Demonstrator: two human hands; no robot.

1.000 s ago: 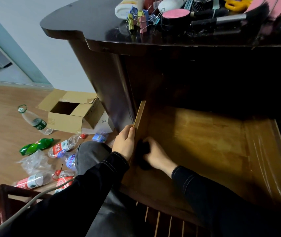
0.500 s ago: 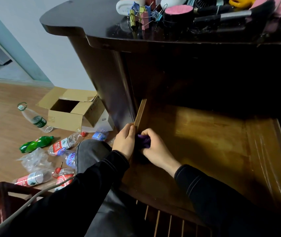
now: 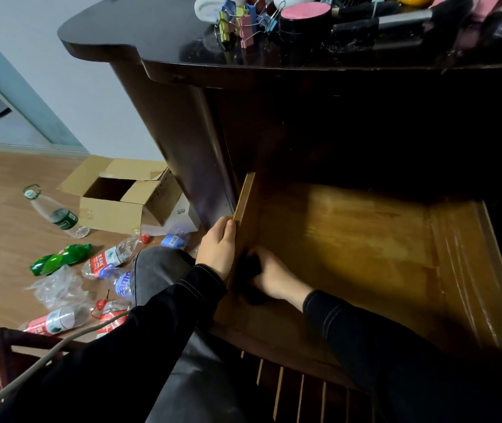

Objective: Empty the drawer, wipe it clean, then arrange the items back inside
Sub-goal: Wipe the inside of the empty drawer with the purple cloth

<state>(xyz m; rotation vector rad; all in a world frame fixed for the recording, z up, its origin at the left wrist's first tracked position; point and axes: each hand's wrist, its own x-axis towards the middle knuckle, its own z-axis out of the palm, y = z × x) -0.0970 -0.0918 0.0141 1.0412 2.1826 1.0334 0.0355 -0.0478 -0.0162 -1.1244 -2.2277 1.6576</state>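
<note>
Golden-brown wood lines the emptied pull-out drawer (image 3: 350, 239), open beneath the dark glossy table (image 3: 158, 35). The left hand (image 3: 217, 248) grips its left wall's top edge. Just inside that wall, the right hand (image 3: 274, 279) clutches a dark cloth (image 3: 248, 267) against it; bare floor stretches rightward from there.

Amber-brown drawer (image 3: 365, 239), dark cloth (image 3: 248, 270), black sleeves (image 3: 396, 346), one green bottle (image 3: 60, 259), pink-topped black jar (image 3: 304, 16).

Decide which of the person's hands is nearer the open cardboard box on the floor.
Left. The left hand grips the drawer wall facing the cardboard box; the right hand is farther, inside the drawer, holding a dark cloth.
</note>
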